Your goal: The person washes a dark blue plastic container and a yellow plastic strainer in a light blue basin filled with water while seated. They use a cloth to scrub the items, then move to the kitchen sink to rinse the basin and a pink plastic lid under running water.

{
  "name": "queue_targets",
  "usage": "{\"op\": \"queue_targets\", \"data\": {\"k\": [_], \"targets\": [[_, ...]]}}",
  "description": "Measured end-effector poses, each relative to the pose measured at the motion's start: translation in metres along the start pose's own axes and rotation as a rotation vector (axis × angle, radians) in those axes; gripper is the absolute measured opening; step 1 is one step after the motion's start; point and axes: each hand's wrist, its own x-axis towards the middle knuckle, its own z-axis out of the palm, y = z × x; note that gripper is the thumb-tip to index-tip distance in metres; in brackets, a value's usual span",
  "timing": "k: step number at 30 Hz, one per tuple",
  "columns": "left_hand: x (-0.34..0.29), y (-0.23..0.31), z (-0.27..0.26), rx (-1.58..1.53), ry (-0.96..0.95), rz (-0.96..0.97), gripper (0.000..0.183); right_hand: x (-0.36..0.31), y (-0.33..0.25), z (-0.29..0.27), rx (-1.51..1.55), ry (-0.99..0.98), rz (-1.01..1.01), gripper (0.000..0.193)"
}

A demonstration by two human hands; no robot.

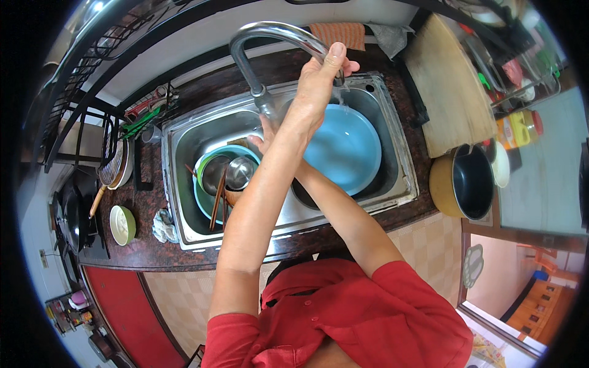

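Note:
My arms cross over a double steel sink [279,230]. My left hand [328,69] is closed around the spout end of the curved chrome faucet [251,67], above the right bowl. Water appears to fall from there into a light blue basin [343,150], which holds water. Partly hidden behind my left forearm, my right hand [265,134] is at the faucet's base, fingers apart. In the left bowl, a turquoise basin [202,199] holds a green-rimmed bowl [201,164], a metal cup [240,172] and brown chopsticks [217,202].
A green bowl [123,225] and crumpled cloth [164,226] lie left of the sink. At right stand a wooden cutting board [451,92] and a deep pot [446,184]. Black racks [80,116] line the left, and cloths [338,35] hang behind the faucet.

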Motion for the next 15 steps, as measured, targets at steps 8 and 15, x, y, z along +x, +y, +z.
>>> {"op": "queue_targets", "data": {"k": [8, 15], "targets": [[-0.004, -0.013, -0.007, 0.05, 0.115, -0.033, 0.046, -0.087, -0.05, -0.104, 0.265, -0.567, 0.157, 0.031], [-0.03, -0.12, -0.062, 0.481, -0.159, -0.298, 0.055, -0.225, -0.032, -0.222, 0.32, -0.296, 0.429, 0.021]]}}
